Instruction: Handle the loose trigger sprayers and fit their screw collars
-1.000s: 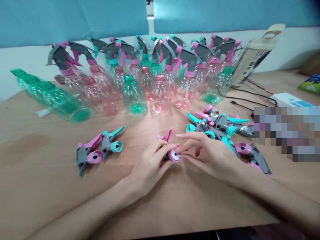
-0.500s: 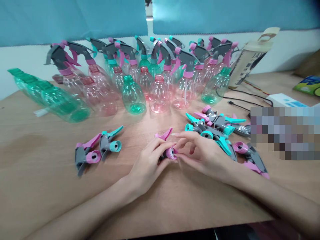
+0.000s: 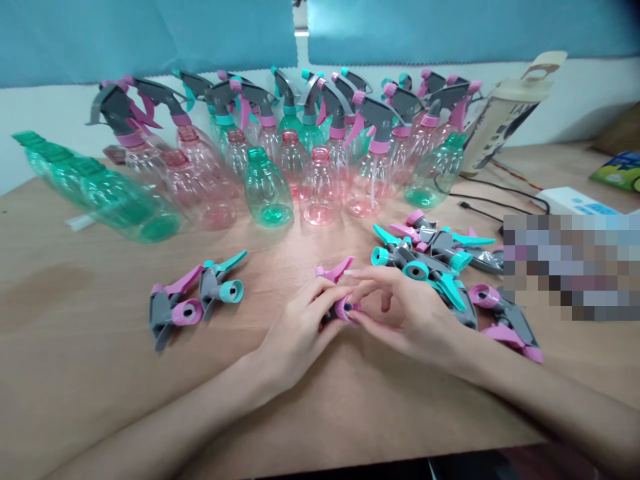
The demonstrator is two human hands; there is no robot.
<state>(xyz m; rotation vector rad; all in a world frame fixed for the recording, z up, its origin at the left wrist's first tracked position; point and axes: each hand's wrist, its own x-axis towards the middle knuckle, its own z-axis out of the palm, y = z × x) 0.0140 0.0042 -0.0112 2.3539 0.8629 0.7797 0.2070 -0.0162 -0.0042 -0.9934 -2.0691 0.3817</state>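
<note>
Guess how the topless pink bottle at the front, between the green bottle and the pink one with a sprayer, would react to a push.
The pink bottle looks empty and see-through, so it's probably light and slides or tips easily. Its rounded sides suggest it might roll once toppled.

"What sort of place is it?"
"A small assembly workspace, I'd say: repeated spray bottles [image 3: 321, 193] and loose trigger heads [image 3: 163, 310] cover a wooden surface [image 3: 225, 413]."
"A factory?"
"Can't tell; there's a personal-looking tumbler [image 3: 505, 120] and blue wall covering [image 3: 150, 40] too."
</note>
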